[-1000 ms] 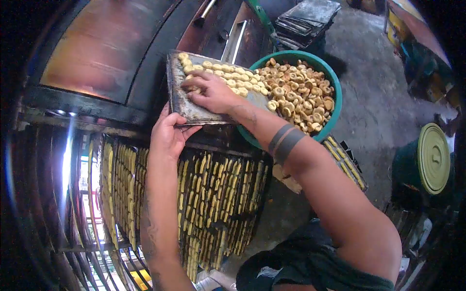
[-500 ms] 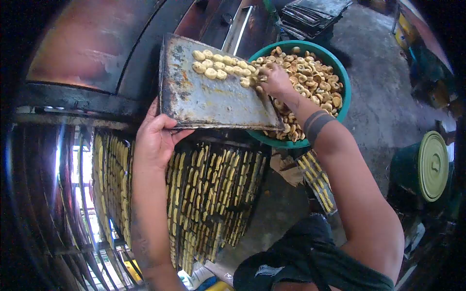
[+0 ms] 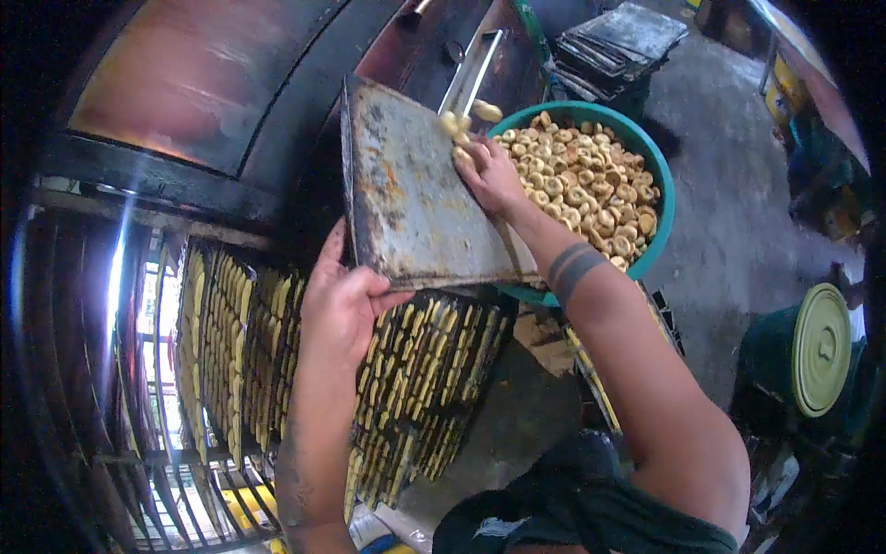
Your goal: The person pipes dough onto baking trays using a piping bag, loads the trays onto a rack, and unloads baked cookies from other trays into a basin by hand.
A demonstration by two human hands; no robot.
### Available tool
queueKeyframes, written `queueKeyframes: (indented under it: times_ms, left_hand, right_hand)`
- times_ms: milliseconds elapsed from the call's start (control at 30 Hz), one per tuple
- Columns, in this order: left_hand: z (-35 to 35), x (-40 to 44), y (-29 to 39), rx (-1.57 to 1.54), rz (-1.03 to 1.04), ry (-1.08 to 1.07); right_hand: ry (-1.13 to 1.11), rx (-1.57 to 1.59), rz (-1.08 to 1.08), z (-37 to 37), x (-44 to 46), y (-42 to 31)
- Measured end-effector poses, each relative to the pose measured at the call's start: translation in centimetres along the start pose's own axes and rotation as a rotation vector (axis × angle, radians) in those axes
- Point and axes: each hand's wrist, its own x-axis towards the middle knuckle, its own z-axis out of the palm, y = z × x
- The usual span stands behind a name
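Observation:
My left hand (image 3: 343,303) grips the near left corner of a worn metal baking tray (image 3: 415,198), thumb on top. The tray tilts toward a round green tub (image 3: 660,185) heaped with small browned buns (image 3: 591,180). At the tray's far right edge, my right hand (image 3: 494,177) lies with fingers outstretched against the last few pale buns (image 3: 452,125). One bun (image 3: 486,111) appears in the air just past that edge, blurred. The rest of the tray's surface is bare and stained.
Below the tray, a rack holds several trays of pale dough pieces (image 3: 415,369). Stacked flat trays (image 3: 623,42) stand behind the tub. A lidded green bin (image 3: 821,351) is at the right. Dark metal oven panels (image 3: 203,83) rise at upper left.
The rows of pale buns have slid off the tray toward the tub, leaving a few at the edge. My right hand moved left and slightly down in view; the tray tilts more steeply.

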Motion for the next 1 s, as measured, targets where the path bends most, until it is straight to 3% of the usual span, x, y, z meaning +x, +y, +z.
queueKeyframes:
  times_ms: [67, 167, 267, 300, 400, 467, 533, 633, 733, 800, 867, 900, 1000]
  left_hand:
    - [-0.2, -0.3, 0.0, 0.002, 0.0, 0.024]
    - [-1.3, -0.6, 0.1, 0.007, 0.005, -0.027]
    - [-2.2, -0.3, 0.5, 0.035, -0.028, -0.017]
    - [-2.3, -0.4, 0.6, 0.051, -0.037, 0.001]
    - [-2.3, -0.5, 1.3, 0.073, -0.045, 0.037]
    - [-2.2, -0.5, 1.7, 0.043, -0.048, 0.054]
    - [-2.4, -0.8, 1.9, 0.047, -0.007, 0.066]
    - [-3.6, -3.3, 2.1, 0.081, 0.051, 0.129]
    - [-3.4, -6.8, 1.5, 0.079, 0.147, 0.189]
    - [-2.3, -9.3, 0.9, 0.165, 0.264, 0.169]
    - [-2.4, -11.4, -0.3, 0.323, 0.458, 0.152]
    - [-2.2, -13.0, -0.3, 0.325, 0.46, 0.165]
    - [-3.5, -17.4, -2.2, 0.262, 0.461, 0.215]
  right_hand:
    - [-0.086, -0.135, 0.019, -1.5, -1.7, 1.1]
    - [-0.23, -0.211, 0.333, -4.3, -3.4, 2.2]
    - [-0.13, -0.44, 0.139, -3.9, -3.1, 3.3]
    - [-0.174, -0.448, 0.256, -3.5, -2.4, 3.4]
    - [0.032, -0.093, 0.265, -2.9, -0.1, -0.3]
    - [0.156, 0.183, 0.214, -3.2, -0.9, -6.7]
    - [0.092, -0.274, -0.103, 1.2, -4.3, -10.5]
    - [-0.421, 0.354, 0.063, -1.3, -3.5, -11.0]
    - [-0.285, 0.318, 0.44, -3.8, -4.5, -14.5]
    - [-0.14, 0.28, 0.296, -0.8, -8.5, -16.4]
    - [-0.348, 0.645, 0.224, -3.2, -7.9, -17.3]
    - [-0.421, 0.54, 0.172, -4.5, -7.5, -18.1]
    - [-0.267, 0.364, 0.457, -4.1, -9.7, -22.2]
